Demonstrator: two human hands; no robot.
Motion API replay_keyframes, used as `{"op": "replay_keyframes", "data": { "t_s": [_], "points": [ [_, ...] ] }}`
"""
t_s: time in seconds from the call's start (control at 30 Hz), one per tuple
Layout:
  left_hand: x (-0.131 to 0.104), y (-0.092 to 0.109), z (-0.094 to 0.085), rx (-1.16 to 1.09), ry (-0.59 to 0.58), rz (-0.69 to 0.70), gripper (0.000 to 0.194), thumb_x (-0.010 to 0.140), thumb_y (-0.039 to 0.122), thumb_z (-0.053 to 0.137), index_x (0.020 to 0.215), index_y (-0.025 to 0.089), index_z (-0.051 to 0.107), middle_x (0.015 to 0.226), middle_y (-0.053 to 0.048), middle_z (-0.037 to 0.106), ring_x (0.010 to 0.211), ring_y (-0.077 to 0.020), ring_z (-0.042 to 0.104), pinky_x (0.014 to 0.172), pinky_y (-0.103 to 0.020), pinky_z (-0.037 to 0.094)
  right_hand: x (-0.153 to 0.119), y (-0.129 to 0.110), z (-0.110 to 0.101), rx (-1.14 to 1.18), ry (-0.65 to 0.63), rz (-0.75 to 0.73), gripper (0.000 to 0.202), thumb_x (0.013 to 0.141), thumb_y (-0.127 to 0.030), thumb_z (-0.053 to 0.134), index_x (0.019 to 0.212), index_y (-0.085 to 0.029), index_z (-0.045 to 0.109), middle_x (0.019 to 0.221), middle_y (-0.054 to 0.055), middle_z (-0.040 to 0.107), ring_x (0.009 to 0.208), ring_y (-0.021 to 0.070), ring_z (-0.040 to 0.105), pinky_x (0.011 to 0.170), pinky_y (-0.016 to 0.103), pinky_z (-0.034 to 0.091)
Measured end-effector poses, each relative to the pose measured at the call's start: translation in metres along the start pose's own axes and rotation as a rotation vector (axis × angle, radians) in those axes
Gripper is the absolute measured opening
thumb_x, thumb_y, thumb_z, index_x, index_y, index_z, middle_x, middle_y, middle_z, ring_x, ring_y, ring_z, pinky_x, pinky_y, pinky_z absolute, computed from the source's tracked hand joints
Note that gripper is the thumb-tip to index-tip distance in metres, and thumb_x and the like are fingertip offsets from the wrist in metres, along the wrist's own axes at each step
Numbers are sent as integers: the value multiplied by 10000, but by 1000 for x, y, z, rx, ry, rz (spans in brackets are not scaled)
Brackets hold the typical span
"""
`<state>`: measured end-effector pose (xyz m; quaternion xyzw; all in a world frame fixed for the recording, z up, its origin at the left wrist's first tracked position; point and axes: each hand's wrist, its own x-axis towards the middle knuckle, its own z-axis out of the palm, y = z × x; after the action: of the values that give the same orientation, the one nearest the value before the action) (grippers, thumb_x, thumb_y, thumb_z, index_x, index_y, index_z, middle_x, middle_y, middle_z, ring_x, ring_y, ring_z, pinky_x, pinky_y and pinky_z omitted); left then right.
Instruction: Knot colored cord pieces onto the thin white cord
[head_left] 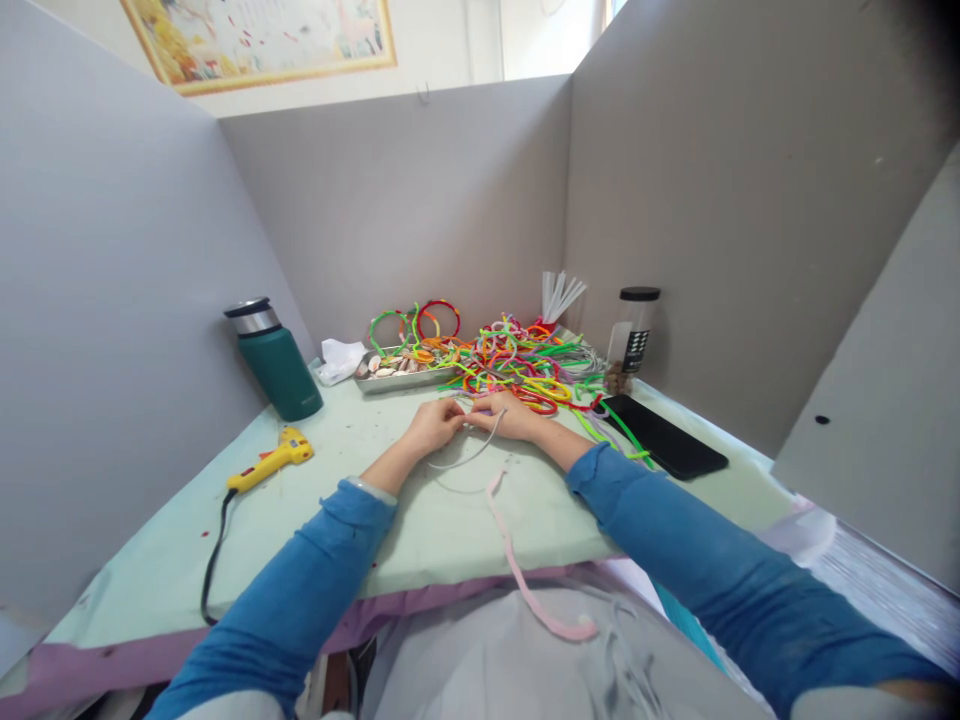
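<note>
Left hand [438, 424] and right hand [502, 416] pinched closed on pale grey pipe cleaner [481, 452], in front of metal tray [409, 382]
Its tail runs loose, so this piece seems unfinished
Behind metal tray, green ring [388, 311] and red ring [439, 302] look already formed
Right of metal tray, heap of coloured pipe cleaners [517, 360]; how many done, cannot tell

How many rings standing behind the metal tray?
2: a green ring at left, a red ring to its right. More may be hidden in the colourful heap.
</note>
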<state>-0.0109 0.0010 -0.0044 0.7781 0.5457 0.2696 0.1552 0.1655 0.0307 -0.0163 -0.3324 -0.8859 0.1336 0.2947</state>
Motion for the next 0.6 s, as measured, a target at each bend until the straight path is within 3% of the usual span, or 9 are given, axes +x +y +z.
{"op": "replay_keyframes", "data": {
  "t_s": [0.6],
  "points": [
    [0,-1,1,-4,-18,-10,224,756,331,511,795,144,626,615,-9,637,432,-87,484,470,-203,339,0,0,0,25,-12,8,366,807,-433,500,665,-120,625,576,-7,520,543,72,400,517,206,239]
  ]
}}
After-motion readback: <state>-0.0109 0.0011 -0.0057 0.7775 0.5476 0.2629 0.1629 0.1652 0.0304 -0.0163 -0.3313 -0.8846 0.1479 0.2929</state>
